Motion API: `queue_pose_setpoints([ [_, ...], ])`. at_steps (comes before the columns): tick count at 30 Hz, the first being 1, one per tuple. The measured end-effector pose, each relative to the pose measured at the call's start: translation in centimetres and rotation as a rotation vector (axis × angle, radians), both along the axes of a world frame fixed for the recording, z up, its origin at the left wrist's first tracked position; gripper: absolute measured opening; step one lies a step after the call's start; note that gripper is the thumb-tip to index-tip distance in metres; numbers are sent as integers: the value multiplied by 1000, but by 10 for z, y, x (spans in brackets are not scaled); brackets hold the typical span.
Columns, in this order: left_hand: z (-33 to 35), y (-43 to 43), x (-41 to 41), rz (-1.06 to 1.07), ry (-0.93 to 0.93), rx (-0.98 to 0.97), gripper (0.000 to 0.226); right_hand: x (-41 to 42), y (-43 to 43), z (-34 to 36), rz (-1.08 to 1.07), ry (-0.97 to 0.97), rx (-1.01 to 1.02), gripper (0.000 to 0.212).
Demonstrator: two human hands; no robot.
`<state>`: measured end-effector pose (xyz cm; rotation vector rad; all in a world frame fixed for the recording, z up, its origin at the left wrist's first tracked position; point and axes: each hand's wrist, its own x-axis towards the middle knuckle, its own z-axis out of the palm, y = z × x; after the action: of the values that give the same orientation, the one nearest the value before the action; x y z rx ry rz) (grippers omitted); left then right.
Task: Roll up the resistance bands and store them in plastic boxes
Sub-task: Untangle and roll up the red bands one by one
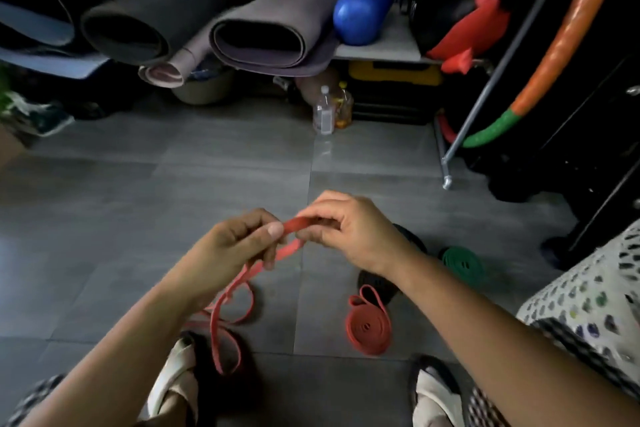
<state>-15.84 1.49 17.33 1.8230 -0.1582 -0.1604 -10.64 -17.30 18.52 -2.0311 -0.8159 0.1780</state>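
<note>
Both hands are up and close together on the loose red band (294, 224). It looks like light, limp rubber, probably grippy, and likely to flop unless the folded end is pinched hard, so that end is the place to hold. The left hand (235, 246) pinches it, thumb on top. The right hand (349, 229) has its fingers (329, 218) curled round the tip just beside. The slack trails below the fingers to the floor (104, 218). Under the right fingers lie a rolled red band (369, 326) and a green roll (462, 262). No box is in sight.
</note>
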Motion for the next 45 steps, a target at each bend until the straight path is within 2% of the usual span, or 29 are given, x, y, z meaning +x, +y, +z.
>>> queue_pose_setpoints([
  [3, 4, -19, -14, 105, 32, -290, 38, -12, -14, 32, 25, 133, 87, 20],
  [5, -5, -28, -16, 84, 135, -382, 48, -16, -17, 31, 28, 236, 154, 16],
  [9, -11, -36, -8, -12, 311, -415, 35, -14, -20, 14, -42, 239, 185, 16],
  [11, -11, -34, -1, 6, 345, -417, 27, -9, -26, 10, -67, 261, 183, 17],
  [13, -7, -29, 8, -1, 344, -335, 16, -4, -27, 7, -76, 257, 117, 20],
  [16, -9, -24, 17, 27, 355, -128, 15, 0, -21, 1, -36, 27, -236, 27],
  [18, -14, -25, 19, 68, 370, -55, 13, -2, -16, -4, -7, -167, -438, 21],
  [21, -21, -30, 19, 95, 357, -43, 16, -2, -12, -13, 11, -352, -484, 13],
  [23, -23, -31, 17, 105, 351, -68, 16, 0, -10, -21, 0, -324, -498, 16],
  [26, -21, -27, 18, 101, 367, -197, 24, 6, -12, -30, -19, -229, -373, 17],
  [29, -18, -21, 19, 90, 371, -401, 19, 14, -14, -28, -8, 84, -41, 14],
  [31, -19, -22, 20, 91, 402, -526, 15, 16, -12, -28, 14, 209, 139, 12],
  [33, -24, -24, 19, 65, 470, -626, 14, 17, -10, -33, 26, 286, 263, 24],
  [36, -29, -32, 19, -37, 536, -820, 32, 14, -5, -44, 3, 413, 428, 32],
  [38, -30, -38, 20, -28, 497, -882, 35, 11, 0, -50, -7, 528, 577, 33],
  [41, -25, -40, 25, 59, 389, -766, 31, 13, 1, -52, -27, 554, 630, 33],
  [42, -22, -39, 27, 104, 364, -686, 30, 17, -1, -49, -40, 490, 558, 33],
  [45, -17, -36, 33, 233, 300, -339, 34, 27, -9, -43, -37, 141, 136, 38],
])
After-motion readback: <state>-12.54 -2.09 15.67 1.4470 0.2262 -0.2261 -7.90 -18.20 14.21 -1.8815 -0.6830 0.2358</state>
